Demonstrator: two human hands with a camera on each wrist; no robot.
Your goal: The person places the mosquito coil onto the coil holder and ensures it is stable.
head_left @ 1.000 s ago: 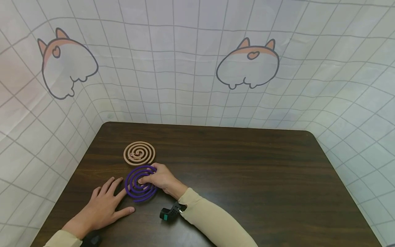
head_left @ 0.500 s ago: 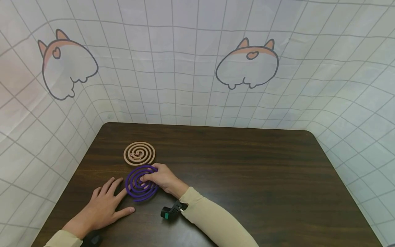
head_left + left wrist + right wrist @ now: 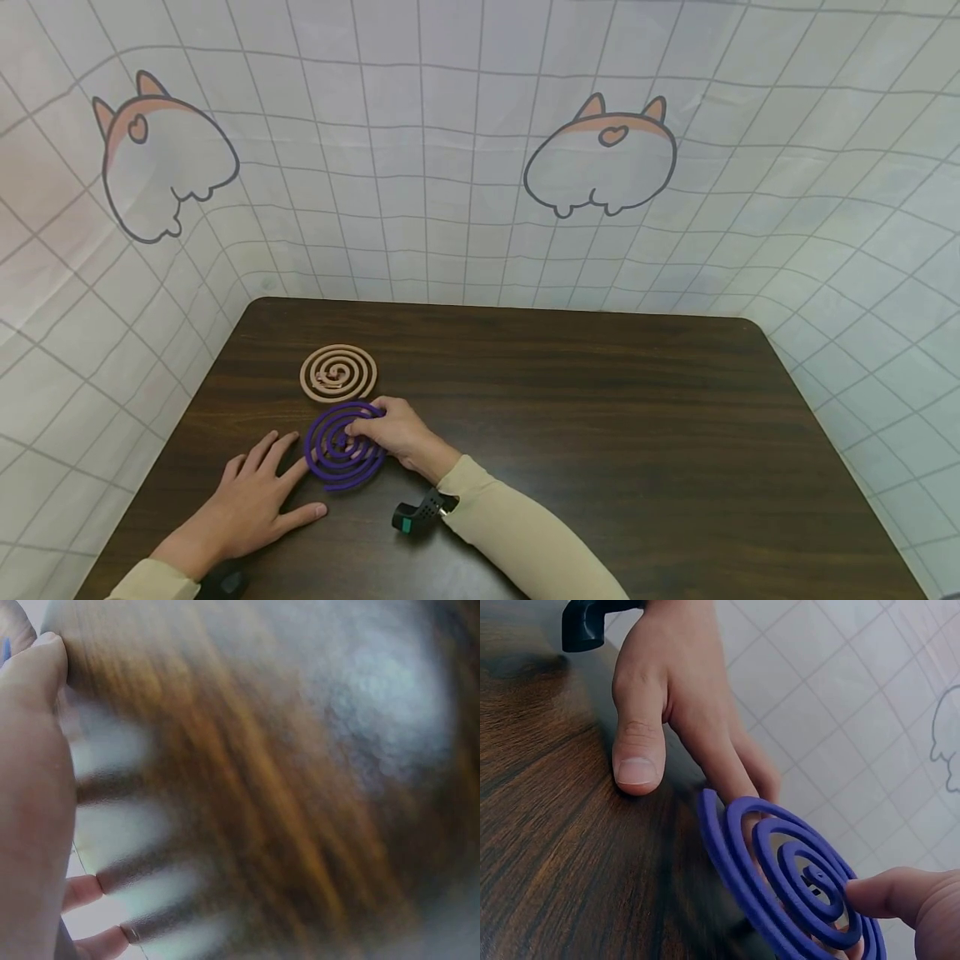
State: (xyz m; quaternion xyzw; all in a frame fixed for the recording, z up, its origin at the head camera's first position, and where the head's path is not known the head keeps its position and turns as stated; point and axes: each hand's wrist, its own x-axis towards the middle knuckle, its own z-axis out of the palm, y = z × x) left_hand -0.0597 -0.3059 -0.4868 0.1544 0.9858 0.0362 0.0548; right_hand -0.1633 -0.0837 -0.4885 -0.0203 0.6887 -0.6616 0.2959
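A purple mosquito coil [image 3: 342,440] is tilted above the table's left part. My right hand [image 3: 401,433] grips it at the right side, thumb on the face near the centre and fingers behind. In the right wrist view, the same purple coil [image 3: 742,881] shows its loose outer end beside the left hand [image 3: 690,697]. My left hand [image 3: 243,508] rests palm down with spread fingers; its index finger reaches the coil's left edge, and its tip is hidden there. A tan mosquito coil [image 3: 339,372] lies flat just beyond the purple one.
The dark wooden table [image 3: 600,433] has rounded far corners. A white grid-patterned curtain [image 3: 450,167] with dog drawings surrounds its back and sides. A black wrist strap [image 3: 420,512] hangs from the right wrist, close to the tabletop.
My right thumb has slid slightly up and right across the purple coil, and the right forearm has shifted a little right. The left hand and the tan coil have stayed in place.
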